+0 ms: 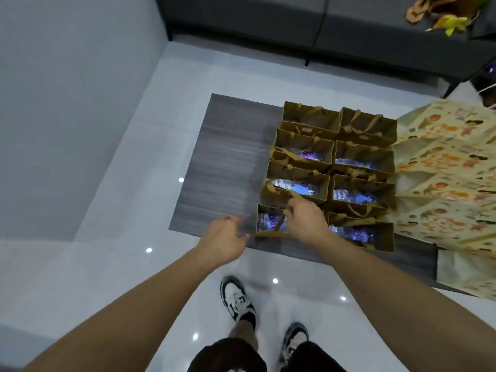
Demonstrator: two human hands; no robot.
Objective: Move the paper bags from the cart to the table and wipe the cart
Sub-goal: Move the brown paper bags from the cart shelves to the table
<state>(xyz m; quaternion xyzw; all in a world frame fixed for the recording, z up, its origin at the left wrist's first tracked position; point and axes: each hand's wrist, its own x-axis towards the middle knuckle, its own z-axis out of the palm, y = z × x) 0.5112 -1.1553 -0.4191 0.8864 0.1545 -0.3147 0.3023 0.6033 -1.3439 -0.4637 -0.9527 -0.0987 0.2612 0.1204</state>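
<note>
Several brown paper bags (303, 151) with water bottles inside stand in two rows on a low grey wood-grain table (228, 167). My right hand (306, 221) sits over the nearest bag of the left row (268, 224), fingers curled at its handles. Just left of that bag, above the table's front edge, my left hand (225, 237) hovers with fingers loosely curled and nothing in it. No cart is in view.
A cream patterned cloth bag (442, 183) lies on the table's right side, against the paper bags. A dark grey sofa (322, 30) runs along the back. A grey wall (67, 103) stands at left. My feet are on the glossy white tile floor (134, 210).
</note>
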